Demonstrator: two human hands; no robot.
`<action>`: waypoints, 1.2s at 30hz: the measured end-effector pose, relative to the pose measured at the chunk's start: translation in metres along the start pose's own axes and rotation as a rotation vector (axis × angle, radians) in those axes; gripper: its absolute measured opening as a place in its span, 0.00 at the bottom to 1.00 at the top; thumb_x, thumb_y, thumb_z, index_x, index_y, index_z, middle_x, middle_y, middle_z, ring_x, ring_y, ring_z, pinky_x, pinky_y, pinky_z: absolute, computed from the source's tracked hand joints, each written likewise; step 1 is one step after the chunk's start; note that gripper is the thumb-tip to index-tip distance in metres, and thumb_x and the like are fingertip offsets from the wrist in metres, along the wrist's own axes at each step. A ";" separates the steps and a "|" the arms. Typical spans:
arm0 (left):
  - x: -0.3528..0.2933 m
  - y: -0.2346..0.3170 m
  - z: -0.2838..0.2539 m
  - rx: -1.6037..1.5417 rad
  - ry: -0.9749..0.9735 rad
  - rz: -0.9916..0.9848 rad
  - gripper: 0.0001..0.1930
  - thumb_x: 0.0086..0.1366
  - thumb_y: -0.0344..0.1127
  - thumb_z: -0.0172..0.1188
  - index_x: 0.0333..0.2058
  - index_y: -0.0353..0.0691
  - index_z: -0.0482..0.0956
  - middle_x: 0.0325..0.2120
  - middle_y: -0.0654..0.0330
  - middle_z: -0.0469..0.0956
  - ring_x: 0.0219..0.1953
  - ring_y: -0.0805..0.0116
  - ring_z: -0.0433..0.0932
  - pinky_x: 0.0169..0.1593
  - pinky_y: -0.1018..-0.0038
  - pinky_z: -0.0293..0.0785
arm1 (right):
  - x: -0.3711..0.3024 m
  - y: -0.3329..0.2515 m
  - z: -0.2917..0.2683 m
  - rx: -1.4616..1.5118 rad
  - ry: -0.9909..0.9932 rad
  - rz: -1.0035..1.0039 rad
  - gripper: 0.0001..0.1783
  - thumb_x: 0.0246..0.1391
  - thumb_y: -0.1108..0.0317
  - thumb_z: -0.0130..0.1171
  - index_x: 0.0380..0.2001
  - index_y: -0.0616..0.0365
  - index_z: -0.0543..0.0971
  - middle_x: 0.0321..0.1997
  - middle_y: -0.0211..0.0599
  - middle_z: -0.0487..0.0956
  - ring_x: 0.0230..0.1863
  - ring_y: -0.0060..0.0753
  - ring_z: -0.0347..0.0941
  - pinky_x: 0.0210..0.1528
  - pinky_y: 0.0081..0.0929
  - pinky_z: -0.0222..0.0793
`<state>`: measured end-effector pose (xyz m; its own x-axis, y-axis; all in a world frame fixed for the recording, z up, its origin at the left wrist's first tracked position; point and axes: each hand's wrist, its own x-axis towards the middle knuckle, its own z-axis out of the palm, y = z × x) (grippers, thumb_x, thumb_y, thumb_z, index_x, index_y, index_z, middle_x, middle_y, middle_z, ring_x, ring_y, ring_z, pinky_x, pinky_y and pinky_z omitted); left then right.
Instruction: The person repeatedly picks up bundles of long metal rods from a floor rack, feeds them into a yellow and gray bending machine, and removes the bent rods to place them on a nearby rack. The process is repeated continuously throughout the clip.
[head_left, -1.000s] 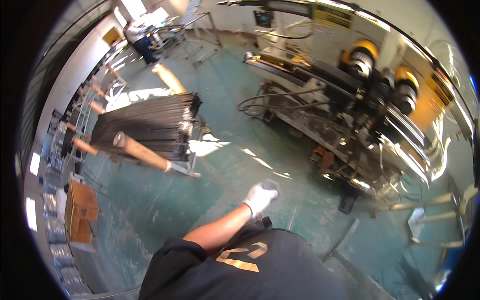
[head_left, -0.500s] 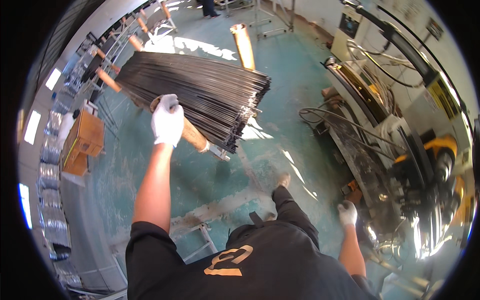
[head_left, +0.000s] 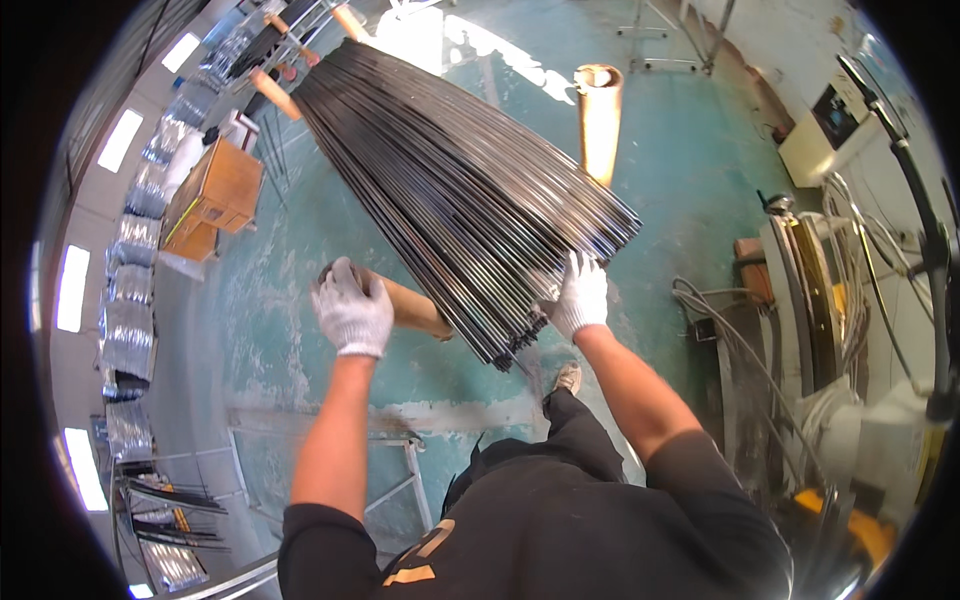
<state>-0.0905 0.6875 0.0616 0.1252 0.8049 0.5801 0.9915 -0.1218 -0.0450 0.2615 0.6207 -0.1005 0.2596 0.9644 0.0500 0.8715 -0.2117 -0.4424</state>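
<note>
A long stack of thin black rods (head_left: 450,180) lies on a rack, with its near ends uneven. A brown cardboard tube (head_left: 410,306) sticks out beside the stack on the left. My left hand (head_left: 355,310), in a white knit glove, is closed round that tube's outer end. My right hand (head_left: 582,298), gloved the same way, touches the near ends of the rods with its fingers apart. What lies under its palm is hidden.
Another cardboard tube (head_left: 600,125) stands upright at the stack's right side. A cardboard box (head_left: 215,185) and silvery wrapped bundles (head_left: 130,320) line the left wall. Machinery with loose cables (head_left: 800,300) stands on the right. A metal frame (head_left: 415,480) is near my left side.
My right hand has come up from beside the machinery onto the rod ends. My left hand stays on the tube. My view has turned, and the rods now appear closer.
</note>
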 end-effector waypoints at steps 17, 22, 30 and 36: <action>0.026 0.033 0.000 -0.074 -0.010 -0.200 0.17 0.58 0.31 0.71 0.45 0.38 0.80 0.40 0.47 0.85 0.46 0.39 0.83 0.80 0.38 0.63 | 0.119 -0.008 0.062 -0.210 -0.495 -0.168 0.14 0.61 0.61 0.72 0.43 0.59 0.94 0.48 0.54 0.93 0.52 0.57 0.93 0.54 0.48 0.89; 0.018 0.021 0.003 -0.073 0.009 -0.179 0.19 0.58 0.31 0.72 0.48 0.38 0.81 0.42 0.47 0.85 0.48 0.38 0.84 0.78 0.36 0.64 | 0.137 -0.019 0.046 -0.142 -0.609 -0.068 0.14 0.60 0.62 0.73 0.45 0.57 0.95 0.52 0.54 0.93 0.56 0.58 0.91 0.58 0.50 0.88; 0.002 0.022 -0.037 -0.468 0.077 -0.220 0.17 0.63 0.24 0.70 0.50 0.38 0.81 0.51 0.50 0.85 0.56 0.40 0.82 0.75 0.40 0.70 | 0.143 0.002 0.046 -0.041 -0.653 -0.140 0.36 0.57 0.34 0.74 0.41 0.62 0.93 0.44 0.59 0.91 0.51 0.65 0.90 0.55 0.52 0.85; -0.019 0.041 -0.063 -0.539 -0.010 -0.003 0.18 0.62 0.22 0.68 0.50 0.42 0.81 0.54 0.52 0.84 0.59 0.45 0.82 0.74 0.44 0.71 | 0.139 -0.009 0.022 0.000 -0.593 -0.125 0.43 0.55 0.27 0.76 0.41 0.66 0.91 0.36 0.64 0.89 0.42 0.68 0.87 0.49 0.56 0.82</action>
<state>-0.0540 0.6310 0.1000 0.1253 0.8110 0.5715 0.8339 -0.3982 0.3822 0.2808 0.7600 -0.1098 -0.1210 0.9061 -0.4055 0.8803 -0.0909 -0.4657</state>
